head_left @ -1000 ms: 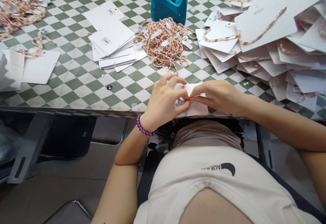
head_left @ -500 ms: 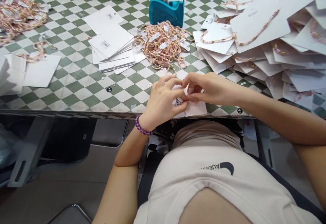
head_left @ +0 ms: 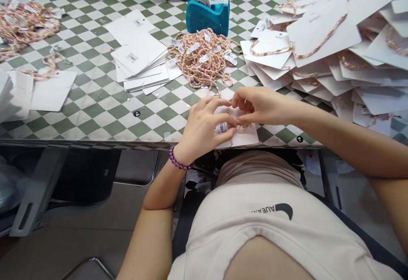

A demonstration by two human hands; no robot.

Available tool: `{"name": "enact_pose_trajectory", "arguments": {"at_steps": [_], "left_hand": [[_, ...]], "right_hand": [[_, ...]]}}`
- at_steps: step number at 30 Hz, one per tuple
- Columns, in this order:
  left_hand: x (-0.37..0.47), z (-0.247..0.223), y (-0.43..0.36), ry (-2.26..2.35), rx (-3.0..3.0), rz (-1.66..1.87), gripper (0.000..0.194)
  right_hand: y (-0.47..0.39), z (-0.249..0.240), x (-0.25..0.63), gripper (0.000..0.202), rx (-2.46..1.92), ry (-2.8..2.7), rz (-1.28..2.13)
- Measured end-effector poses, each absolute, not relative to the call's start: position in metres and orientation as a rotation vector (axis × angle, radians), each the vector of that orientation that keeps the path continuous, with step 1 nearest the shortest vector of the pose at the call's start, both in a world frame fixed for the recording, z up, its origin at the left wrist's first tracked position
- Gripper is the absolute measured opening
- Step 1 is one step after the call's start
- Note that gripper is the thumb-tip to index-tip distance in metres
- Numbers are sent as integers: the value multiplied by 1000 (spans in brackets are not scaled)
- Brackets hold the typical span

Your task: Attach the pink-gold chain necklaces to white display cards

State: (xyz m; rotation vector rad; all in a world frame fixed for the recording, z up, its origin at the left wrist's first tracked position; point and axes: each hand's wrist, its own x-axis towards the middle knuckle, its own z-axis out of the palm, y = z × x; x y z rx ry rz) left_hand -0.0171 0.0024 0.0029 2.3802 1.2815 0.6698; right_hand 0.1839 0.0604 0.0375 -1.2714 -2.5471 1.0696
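Observation:
A white card [head_left: 251,138] lies at the table's front edge beneath both hands. Part of a pink and gold beaded strand [head_left: 244,128] shows on it, below my right thumb. My left hand [head_left: 207,122], with a purple bead bracelet [head_left: 179,158] at the wrist, curves over the card's left side, its fingers bent and pressing on it. From the right, my right hand [head_left: 256,105] meets the left fingertips over the card. Its fingers are curled in a pinch; what lies between them is hidden. A barcode label [head_left: 221,128] peeks out under the left fingers.
Behind the hands is a heap of beaded strands [head_left: 204,59] with small tags, and a teal tape dispenser [head_left: 208,14]. Blank cards [head_left: 143,55] are stacked left of it. Cards with strands [head_left: 338,59] pile up at right. Another strand heap [head_left: 27,23] lies far left.
My right hand has lifted slightly and its fingers have shifted, so more of the beaded strand shows on the card. My left hand stays nearly in place.

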Motion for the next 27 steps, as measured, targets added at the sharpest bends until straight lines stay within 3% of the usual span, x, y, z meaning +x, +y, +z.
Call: {"name": "enact_pose_trajectory", "arguments": {"at_steps": [6,8,12,16,27], "left_hand": [[-16,5,2,1301,2368,681,10],[-16,6,1,1313,2359,683,10],[-15,4,1,1313,2362,695,10],[-16,3,0,1319,2367,705,11],[-15,7,-1,1328,2372,610,8]], "right_hand": [[54,35,189,22,-1319,-2495,985],[43,33,192,15,-1280,-2397,813],[18,25,201,21,-1089,-2397,390],[4,13,205,25,-1000,-2551,196],[6,17,202,33,-1244,-2623,352]]}}
